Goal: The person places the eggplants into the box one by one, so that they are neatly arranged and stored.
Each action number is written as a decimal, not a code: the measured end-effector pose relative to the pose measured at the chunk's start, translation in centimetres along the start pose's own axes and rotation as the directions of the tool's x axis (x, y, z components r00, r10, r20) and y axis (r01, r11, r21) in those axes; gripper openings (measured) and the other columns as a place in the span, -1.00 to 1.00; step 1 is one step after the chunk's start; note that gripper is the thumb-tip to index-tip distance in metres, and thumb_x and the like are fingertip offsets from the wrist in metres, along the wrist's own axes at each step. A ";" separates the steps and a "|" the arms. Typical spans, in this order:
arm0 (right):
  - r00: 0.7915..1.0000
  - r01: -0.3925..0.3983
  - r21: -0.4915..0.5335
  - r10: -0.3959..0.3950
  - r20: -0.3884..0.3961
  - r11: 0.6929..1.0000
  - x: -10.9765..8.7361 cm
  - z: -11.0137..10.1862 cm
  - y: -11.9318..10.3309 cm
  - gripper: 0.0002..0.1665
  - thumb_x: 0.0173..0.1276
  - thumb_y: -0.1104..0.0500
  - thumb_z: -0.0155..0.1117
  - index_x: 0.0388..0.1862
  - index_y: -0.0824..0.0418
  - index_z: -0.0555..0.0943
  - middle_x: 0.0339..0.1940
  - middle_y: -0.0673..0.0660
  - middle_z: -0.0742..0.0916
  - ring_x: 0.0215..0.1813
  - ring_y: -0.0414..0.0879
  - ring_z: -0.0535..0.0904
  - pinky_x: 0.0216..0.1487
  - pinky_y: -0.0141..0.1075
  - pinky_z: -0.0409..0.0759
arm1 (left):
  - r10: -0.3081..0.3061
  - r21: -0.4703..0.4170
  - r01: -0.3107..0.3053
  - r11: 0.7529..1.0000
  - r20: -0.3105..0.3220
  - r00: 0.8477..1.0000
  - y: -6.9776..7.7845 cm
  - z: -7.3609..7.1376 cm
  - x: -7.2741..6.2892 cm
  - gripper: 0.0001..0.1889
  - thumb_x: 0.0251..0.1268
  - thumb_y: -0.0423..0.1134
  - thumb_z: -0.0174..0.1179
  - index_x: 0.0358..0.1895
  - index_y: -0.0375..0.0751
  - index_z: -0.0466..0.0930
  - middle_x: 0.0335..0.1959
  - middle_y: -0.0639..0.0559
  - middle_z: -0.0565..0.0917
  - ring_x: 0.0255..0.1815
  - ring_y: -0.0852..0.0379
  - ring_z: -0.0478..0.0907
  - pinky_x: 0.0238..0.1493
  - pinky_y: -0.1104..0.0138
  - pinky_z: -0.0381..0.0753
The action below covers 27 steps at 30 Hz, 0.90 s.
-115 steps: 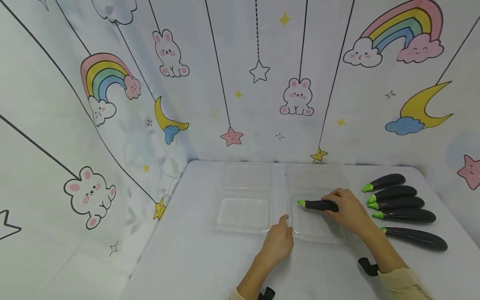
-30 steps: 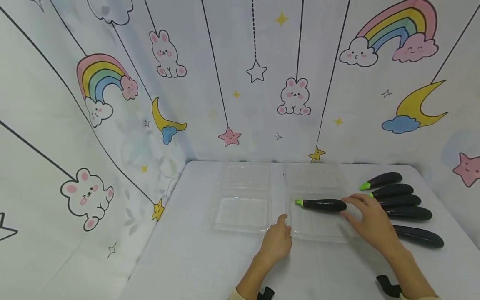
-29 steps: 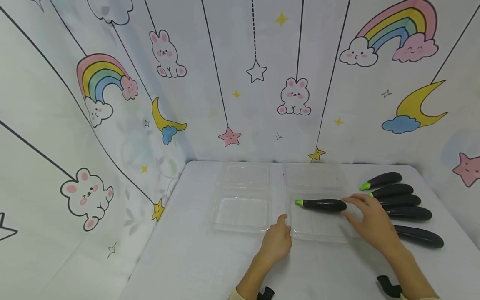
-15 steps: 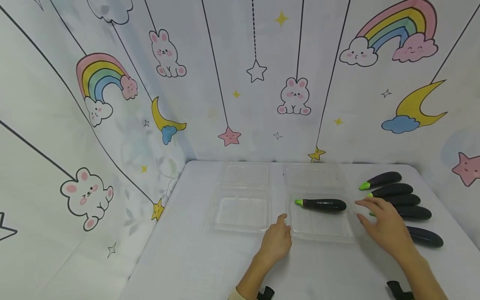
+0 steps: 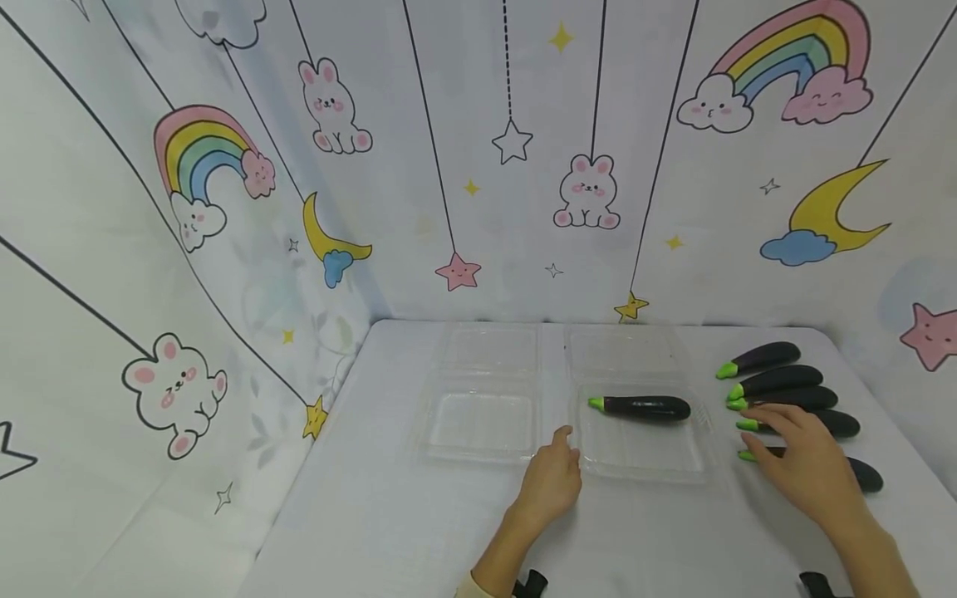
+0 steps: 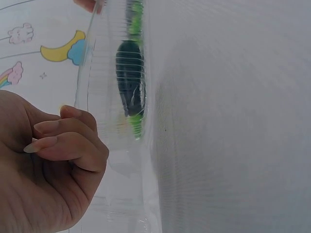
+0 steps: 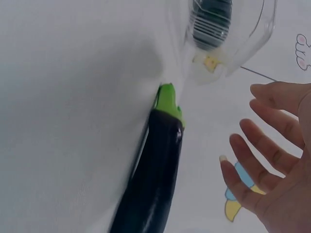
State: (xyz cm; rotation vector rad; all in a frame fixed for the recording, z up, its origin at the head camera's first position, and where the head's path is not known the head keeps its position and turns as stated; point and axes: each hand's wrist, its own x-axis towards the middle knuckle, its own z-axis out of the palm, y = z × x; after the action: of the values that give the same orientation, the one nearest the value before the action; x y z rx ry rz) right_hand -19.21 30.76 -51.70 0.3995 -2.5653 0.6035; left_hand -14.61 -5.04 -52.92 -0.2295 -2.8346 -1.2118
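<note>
One eggplant point(image 5: 646, 408) lies in the right-hand clear plastic box point(image 5: 645, 477). My left hand point(image 5: 552, 483) is at that box's front left corner, index finger stretched forward and the other fingers curled in the left wrist view. Whether they grip the rim I cannot tell. My right hand point(image 5: 807, 465), fingers spread and holding nothing, hovers over the front eggplants of a group at the right. It partly covers a lower eggplant point(image 5: 867, 475) and the one behind it point(image 5: 839, 423). In the right wrist view, an eggplant point(image 7: 163, 155) lies apart from the fingers.
A second clear plastic box point(image 5: 486, 458) stands to the left of the first, its lid point(image 5: 489, 345) lying back. More eggplants point(image 5: 763, 359) lie in a column at the table's right. A patterned curtain point(image 5: 508, 208) borders the back and left.
My right hand set the eggplant down in the right-hand box, let go and moved right to the group of eggplants. My left hand has stayed at the box corner.
</note>
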 end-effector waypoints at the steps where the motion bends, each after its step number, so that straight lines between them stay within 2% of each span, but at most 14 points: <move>1: 1.000 -0.009 -0.003 0.009 0.003 1.000 -0.1 -0.2 0.2 -0.48 0.05 0.34 0.63 0.05 0.26 0.72 0.09 0.37 0.64 0.10 0.41 0.51 -0.05 0.32 0.45 | 0.001 0.000 -0.001 1.000 0.000 1.000 0.0 0.0 0.0 -0.59 0.60 -0.33 0.05 0.37 -0.47 0.41 -0.66 0.13 0.45 -0.66 0.23 0.36 -0.57 0.35 0.44; 12: 0.995 -0.080 -0.029 0.082 0.051 0.996 -1.1 -1.9 2.1 -0.54 0.14 0.28 0.59 0.05 0.27 0.71 0.09 0.40 0.63 0.13 0.49 0.47 0.02 0.41 0.38 | 0.009 0.013 -0.009 1.000 -0.006 1.000 0.2 0.0 0.0 -0.59 0.58 -0.34 0.07 0.36 -0.47 0.42 -0.66 0.11 0.46 -0.67 0.24 0.34 -0.60 0.35 0.42; 16: 0.996 -0.069 -0.041 0.072 0.054 0.997 -1.3 -2.1 2.8 -0.49 0.07 0.28 0.63 0.04 0.30 0.71 0.06 0.42 0.64 0.11 0.46 0.48 0.04 0.37 0.38 | 0.003 0.001 -0.003 1.000 0.003 1.000 0.2 0.0 0.0 -0.59 0.59 -0.34 0.06 0.37 -0.47 0.41 -0.67 0.13 0.44 -0.67 0.24 0.34 -0.61 0.36 0.40; 22: 0.979 -0.133 -0.084 0.144 0.142 0.988 -1.6 -2.5 3.4 -0.40 -0.01 0.22 0.69 0.04 0.33 0.68 0.10 0.47 0.59 0.11 0.50 0.43 0.06 0.43 0.34 | 0.005 0.018 -0.004 1.000 -0.004 1.000 0.1 0.0 0.0 -0.59 0.58 -0.33 0.07 0.36 -0.45 0.43 -0.64 0.10 0.49 -0.63 0.22 0.37 -0.53 0.33 0.47; 27: 0.975 -0.142 -0.106 0.158 0.155 0.984 -2.0 -2.8 3.9 -0.36 -0.08 0.21 0.71 0.03 0.32 0.67 0.10 0.50 0.59 0.08 0.52 0.44 0.03 0.44 0.36 | 0.003 0.020 -0.002 1.000 -0.009 1.000 0.1 0.1 0.0 -0.59 0.58 -0.34 0.07 0.36 -0.46 0.43 -0.63 0.07 0.53 -0.62 0.22 0.39 -0.52 0.32 0.49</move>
State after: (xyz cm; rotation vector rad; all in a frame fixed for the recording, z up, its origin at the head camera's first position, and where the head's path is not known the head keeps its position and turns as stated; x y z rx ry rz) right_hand -17.93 35.82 -51.80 0.2320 -2.7877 0.5178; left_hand -14.61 -4.93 -52.89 -0.2261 -2.8364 -1.1806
